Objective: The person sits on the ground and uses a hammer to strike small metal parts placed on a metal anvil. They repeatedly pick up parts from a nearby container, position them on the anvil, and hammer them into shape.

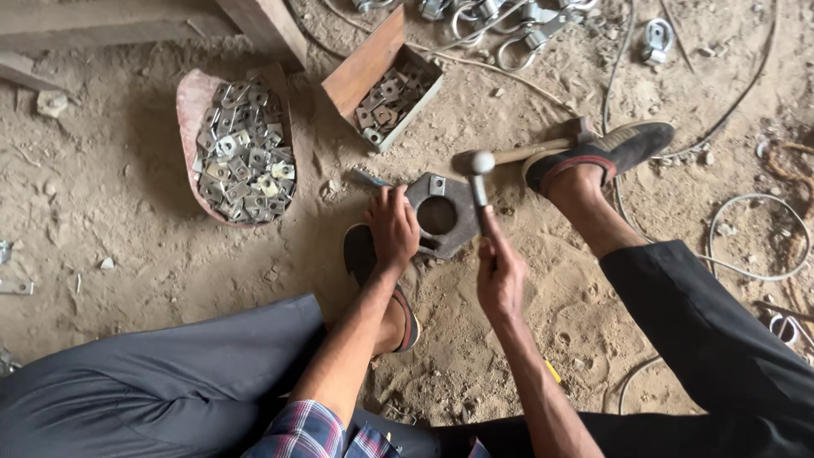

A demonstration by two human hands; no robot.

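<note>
Plate (pixel 437 184), a small square, lies on the hexagonal block (pixel 443 222) at its 12 o'clock edge. Left hand (pixel 393 227) presses the block's 9 o'clock side, fingers curled. Right hand (pixel 498 273) grips a hammer (pixel 480 178), its handle running toward 12, head just beside the plate.

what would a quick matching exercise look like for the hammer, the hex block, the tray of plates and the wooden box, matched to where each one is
Things:
1. ball-peen hammer
2. hexagonal steel block
3. tray of small metal plates
4. wooden box of plates

Places:
A. upper middle, on the dirt
B. under the left hand
C. in the right hand
D. far left, on the dirt

Pairs: 1-C, 2-B, 3-D, 4-A
</note>
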